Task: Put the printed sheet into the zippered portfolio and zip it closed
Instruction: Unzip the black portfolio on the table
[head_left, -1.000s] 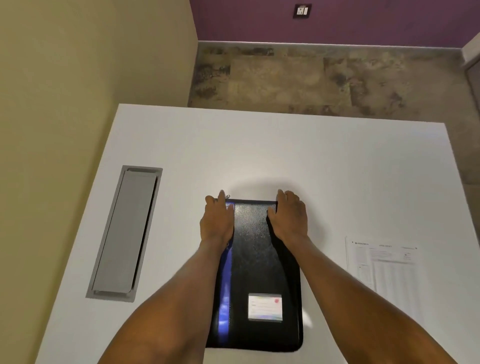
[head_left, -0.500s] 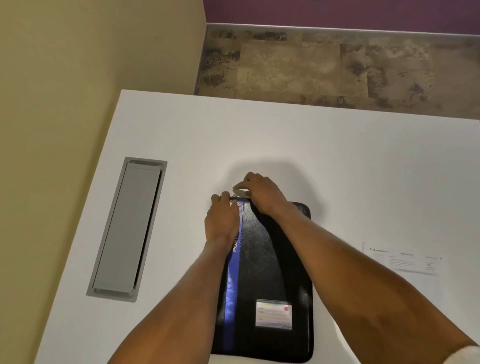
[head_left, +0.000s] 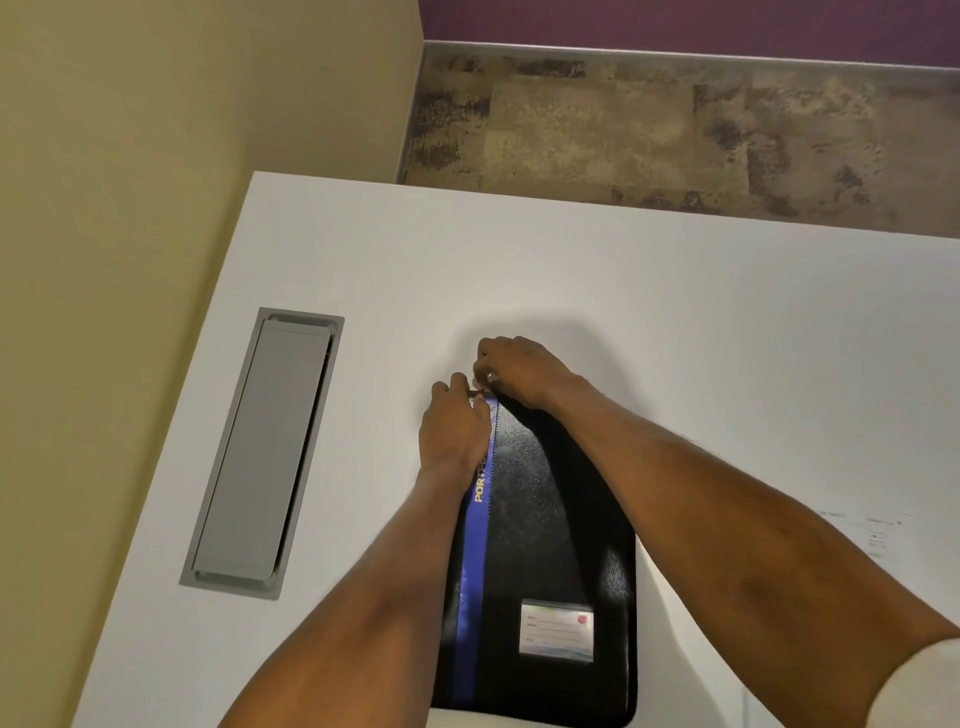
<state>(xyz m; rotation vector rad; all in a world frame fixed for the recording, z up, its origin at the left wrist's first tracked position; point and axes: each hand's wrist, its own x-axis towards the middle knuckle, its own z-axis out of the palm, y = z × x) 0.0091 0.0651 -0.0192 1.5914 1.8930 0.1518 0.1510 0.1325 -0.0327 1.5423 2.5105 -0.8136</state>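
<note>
A black zippered portfolio (head_left: 540, 525) with a blue stripe and a label card lies closed on the white table, its long side running away from me. My left hand (head_left: 454, 426) presses on its far left corner. My right hand (head_left: 519, 371) reaches across to that same corner, fingertips pinched on the small zipper pull. The printed sheet (head_left: 878, 535) lies flat on the table at the right, mostly hidden behind my right forearm.
A grey cable-hatch lid (head_left: 265, 452) is set into the white table (head_left: 675, 312) at the left. A yellow wall runs along the table's left edge. Carpeted floor lies beyond the far edge.
My right hand moved from the portfolio's far right corner across to the far left corner and pinched the zipper pull. The left hand stayed at that corner. The head tilted down.
</note>
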